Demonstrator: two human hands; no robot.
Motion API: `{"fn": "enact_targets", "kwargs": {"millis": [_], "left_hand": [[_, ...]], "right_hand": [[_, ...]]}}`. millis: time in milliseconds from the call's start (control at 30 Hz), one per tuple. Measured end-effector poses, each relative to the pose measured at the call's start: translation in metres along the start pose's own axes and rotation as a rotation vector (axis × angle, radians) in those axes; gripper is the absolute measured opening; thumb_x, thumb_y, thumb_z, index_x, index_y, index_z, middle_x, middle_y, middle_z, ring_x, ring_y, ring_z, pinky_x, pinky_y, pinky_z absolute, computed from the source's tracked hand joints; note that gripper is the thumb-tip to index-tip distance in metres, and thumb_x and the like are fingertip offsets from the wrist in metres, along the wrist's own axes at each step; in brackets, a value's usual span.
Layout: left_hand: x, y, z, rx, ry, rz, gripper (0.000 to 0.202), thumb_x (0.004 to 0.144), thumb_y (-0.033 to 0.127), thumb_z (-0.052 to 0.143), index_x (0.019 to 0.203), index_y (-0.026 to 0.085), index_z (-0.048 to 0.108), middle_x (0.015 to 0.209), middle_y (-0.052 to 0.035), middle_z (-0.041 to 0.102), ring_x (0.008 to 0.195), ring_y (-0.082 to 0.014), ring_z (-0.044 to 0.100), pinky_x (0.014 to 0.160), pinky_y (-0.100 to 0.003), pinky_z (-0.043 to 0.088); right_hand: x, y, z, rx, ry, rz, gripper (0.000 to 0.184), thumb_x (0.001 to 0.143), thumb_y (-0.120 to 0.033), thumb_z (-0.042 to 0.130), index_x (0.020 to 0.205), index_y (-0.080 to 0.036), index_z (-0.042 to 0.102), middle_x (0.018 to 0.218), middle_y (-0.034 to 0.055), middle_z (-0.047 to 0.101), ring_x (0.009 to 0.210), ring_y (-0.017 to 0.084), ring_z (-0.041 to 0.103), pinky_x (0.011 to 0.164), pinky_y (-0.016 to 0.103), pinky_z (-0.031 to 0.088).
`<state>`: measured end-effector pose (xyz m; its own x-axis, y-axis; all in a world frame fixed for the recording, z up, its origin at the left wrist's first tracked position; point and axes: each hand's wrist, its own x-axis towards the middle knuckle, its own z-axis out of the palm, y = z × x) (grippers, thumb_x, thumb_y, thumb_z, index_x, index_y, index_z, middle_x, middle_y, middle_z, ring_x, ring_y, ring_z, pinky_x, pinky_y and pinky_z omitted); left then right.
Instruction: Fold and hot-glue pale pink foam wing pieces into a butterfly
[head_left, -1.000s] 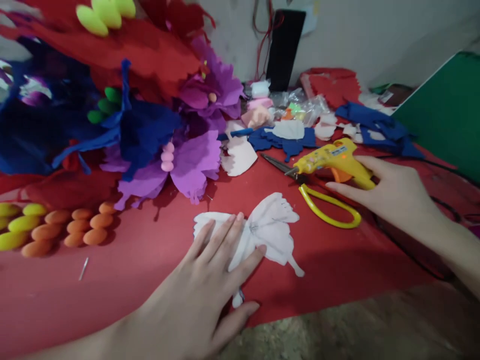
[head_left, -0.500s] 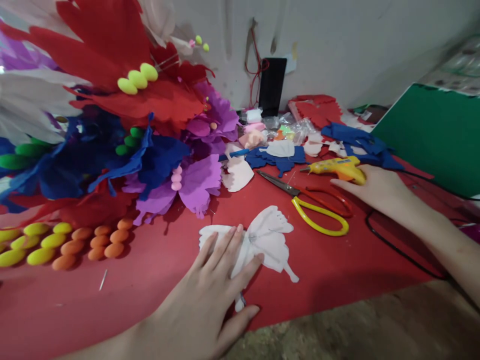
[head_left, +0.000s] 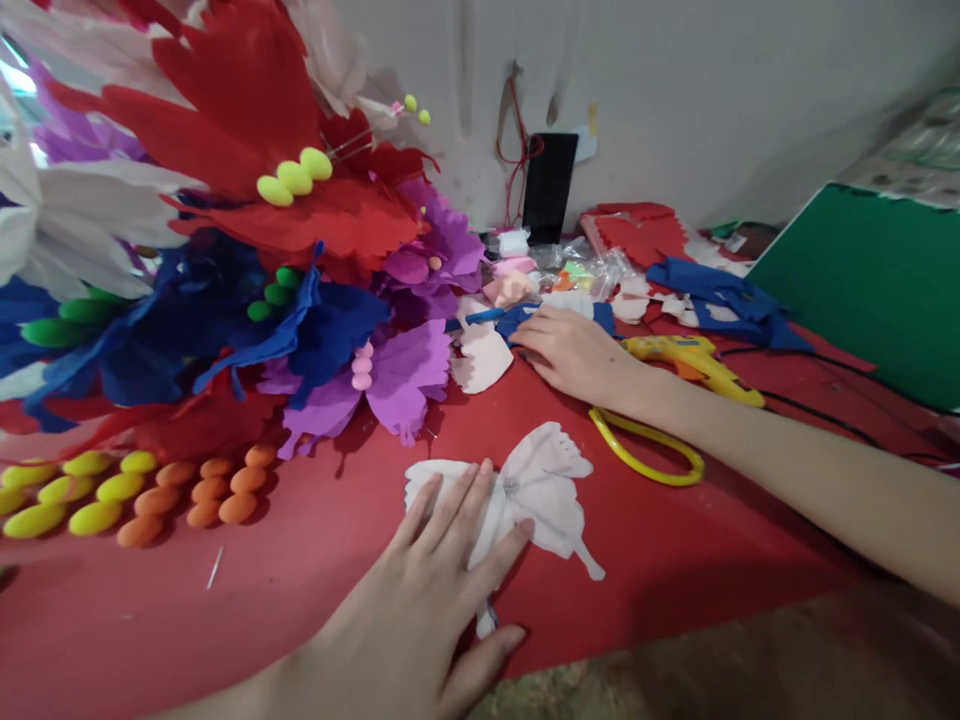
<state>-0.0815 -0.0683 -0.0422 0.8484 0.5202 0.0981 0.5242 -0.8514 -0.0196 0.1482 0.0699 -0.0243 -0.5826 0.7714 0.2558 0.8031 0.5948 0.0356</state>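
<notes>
My left hand (head_left: 442, 560) lies flat, fingers spread, on a white butterfly-shaped fabric cutout (head_left: 551, 490), pressing it to the red tabletop. Its right wings show; the left ones are partly under my fingers. Farther back, my right hand (head_left: 574, 352) reaches over the table with loosely bent fingers, at the edge of a blue fabric cutout (head_left: 604, 316). I see nothing held in it. Beneath that hand and forearm are scissors; one yellow handle (head_left: 652, 462) shows, while the blades are hidden. A yellow hot glue gun (head_left: 694, 362) rests just beyond the right forearm.
Large red (head_left: 247, 110), blue and purple fabric butterflies crowd the left side. Yellow and orange egg-shaped pieces (head_left: 157, 500) line the table below them. A thin white stick (head_left: 215, 568) lies near the front. Fabric scraps and a dark phone-like slab (head_left: 550, 188) are at the back; a green board (head_left: 862, 290) leans right.
My right hand has left the glue gun and moved left, over the scissors to the blue fabric. The glue gun has shifted slightly right. My left hand stays on the white cutout.
</notes>
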Motion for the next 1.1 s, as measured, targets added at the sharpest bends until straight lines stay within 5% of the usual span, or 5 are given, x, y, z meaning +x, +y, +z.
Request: {"fn": "enact_targets", "kwargs": {"millis": [200, 500, 667, 867, 1100], "left_hand": [[-0.004, -0.002, 0.0, -0.069, -0.029, -0.026, 0.052, 0.093, 0.041, 0.038, 0.14, 0.018, 0.034, 0.144, -0.0226, 0.031, 0.134, -0.0363, 0.028, 0.097, -0.056, 0.04], [0.001, 0.0, -0.001, -0.038, -0.025, -0.014, 0.051, 0.093, 0.041, 0.037, 0.138, 0.017, 0.038, 0.141, -0.0255, 0.033, 0.128, -0.041, 0.036, 0.089, -0.059, 0.045], [0.003, 0.001, -0.003, -0.006, -0.007, -0.001, 0.049, 0.093, 0.039, 0.036, 0.136, 0.015, 0.04, 0.139, -0.0283, 0.036, 0.127, -0.0415, 0.037, 0.085, -0.059, 0.048], [0.002, 0.002, -0.001, -0.021, -0.001, -0.023, 0.05, 0.092, 0.038, 0.04, 0.137, 0.016, 0.038, 0.142, -0.0274, 0.033, 0.13, -0.0408, 0.034, 0.088, -0.06, 0.045], [0.002, 0.004, 0.0, -0.055, 0.063, -0.038, 0.053, 0.088, 0.041, 0.046, 0.129, 0.006, 0.046, 0.133, -0.023, 0.048, 0.124, -0.0402, 0.043, 0.091, -0.062, 0.043]], "right_hand": [[0.031, -0.004, 0.009, 0.068, -0.164, -0.048, 0.025, 0.073, -0.004, 0.047, 0.089, -0.015, 0.064, 0.091, 0.0062, 0.063, 0.087, 0.014, 0.054, 0.077, 0.025, 0.038], [0.039, 0.069, -0.007, -0.034, -0.287, 0.444, 0.033, 0.089, -0.038, 0.049, 0.111, -0.014, 0.054, 0.108, 0.0076, 0.055, 0.095, 0.015, 0.055, 0.083, 0.035, 0.049], [0.036, 0.084, 0.0, -0.029, -0.374, 0.507, 0.034, 0.088, -0.038, 0.05, 0.112, -0.014, 0.053, 0.11, 0.0079, 0.055, 0.096, 0.015, 0.055, 0.083, 0.036, 0.049], [0.029, 0.067, 0.001, 0.022, -0.255, 0.548, 0.032, 0.088, -0.038, 0.05, 0.108, -0.013, 0.055, 0.107, 0.0068, 0.056, 0.095, 0.014, 0.055, 0.083, 0.035, 0.049], [0.022, 0.05, -0.027, 0.159, 0.125, 0.71, 0.013, 0.078, -0.016, 0.048, 0.074, -0.009, 0.058, 0.088, 0.0155, 0.06, 0.097, 0.027, 0.054, 0.087, 0.041, 0.04]]}}
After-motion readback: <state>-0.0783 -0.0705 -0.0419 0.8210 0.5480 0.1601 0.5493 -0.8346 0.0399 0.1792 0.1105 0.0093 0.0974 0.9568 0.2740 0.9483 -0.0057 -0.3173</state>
